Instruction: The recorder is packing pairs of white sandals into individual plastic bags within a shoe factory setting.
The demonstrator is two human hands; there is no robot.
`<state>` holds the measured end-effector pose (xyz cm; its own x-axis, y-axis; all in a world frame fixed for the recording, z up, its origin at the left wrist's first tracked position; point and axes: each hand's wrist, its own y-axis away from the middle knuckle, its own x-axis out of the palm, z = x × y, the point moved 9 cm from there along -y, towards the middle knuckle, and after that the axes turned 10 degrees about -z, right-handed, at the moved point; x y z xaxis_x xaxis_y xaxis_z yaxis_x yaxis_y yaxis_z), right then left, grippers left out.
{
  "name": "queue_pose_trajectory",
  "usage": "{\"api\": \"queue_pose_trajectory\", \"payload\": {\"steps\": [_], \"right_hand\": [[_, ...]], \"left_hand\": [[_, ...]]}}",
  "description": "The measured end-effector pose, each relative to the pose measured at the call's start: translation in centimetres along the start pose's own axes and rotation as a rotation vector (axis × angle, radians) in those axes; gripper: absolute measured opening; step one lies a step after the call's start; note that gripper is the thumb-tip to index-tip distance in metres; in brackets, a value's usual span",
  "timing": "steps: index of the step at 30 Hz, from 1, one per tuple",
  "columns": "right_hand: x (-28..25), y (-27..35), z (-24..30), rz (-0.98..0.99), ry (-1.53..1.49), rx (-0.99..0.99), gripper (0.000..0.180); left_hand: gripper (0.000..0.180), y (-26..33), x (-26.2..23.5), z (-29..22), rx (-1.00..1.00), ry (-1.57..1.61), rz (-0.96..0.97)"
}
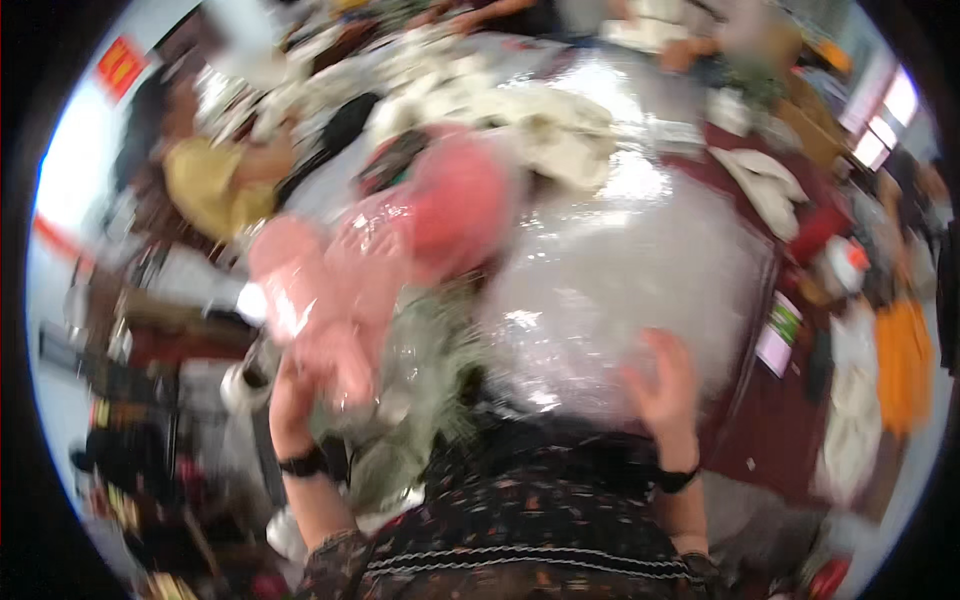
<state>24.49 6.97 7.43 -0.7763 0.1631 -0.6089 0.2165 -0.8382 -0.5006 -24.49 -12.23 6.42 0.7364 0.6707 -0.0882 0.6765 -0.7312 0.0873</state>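
Observation:
My left hand (305,390) is at the lower end of a pink, soft-looking item in clear plastic (345,270). Its fingers blur into the pink, so I cannot tell whether they grip it. Just beyond lies a rounder coral-pink bundle (460,205), also under shiny plastic. My right hand (660,385) is open, with thumb and fingers apart, at the near right part of a wide clear plastic sheet or bag (620,270). Nothing shows in its fingers. Between my hands, a greenish item in clear plastic (420,345) lies left of the sheet.
Cream-white cloth pieces (540,130) are heaped at the far side. The table's dark red surface (780,420) shows at right, with a white and green card (779,335) on it. Other people's hands are at the far edge. An orange cloth (903,365) hangs far right.

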Motion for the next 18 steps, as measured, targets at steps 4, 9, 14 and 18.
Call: {"api": "queue_pose_trajectory", "payload": {"steps": [4, 9, 14, 18], "right_hand": [[0.2, 2.4, -3.7, -0.003, 0.099, 0.085, 0.039], [3.2, 3.2, -2.8, 0.095, 0.081, 0.002, 0.040], [2.4, 3.8, -3.3, 0.046, 0.165, 0.030, 0.037], [1.7, 3.7, -3.3, 0.044, 0.235, 0.018, 0.036]], "left_hand": [[0.049, -1.8, -8.0, -1.1, -0.144, -0.371, -0.006], [0.042, 1.2, -21.1, 13.3, -0.349, -1.271, 0.248], [0.030, -1.1, -11.4, 16.4, -0.125, -1.602, -0.053], [0.038, -4.7, -9.9, 19.1, -0.021, -1.598, -0.376]]}}
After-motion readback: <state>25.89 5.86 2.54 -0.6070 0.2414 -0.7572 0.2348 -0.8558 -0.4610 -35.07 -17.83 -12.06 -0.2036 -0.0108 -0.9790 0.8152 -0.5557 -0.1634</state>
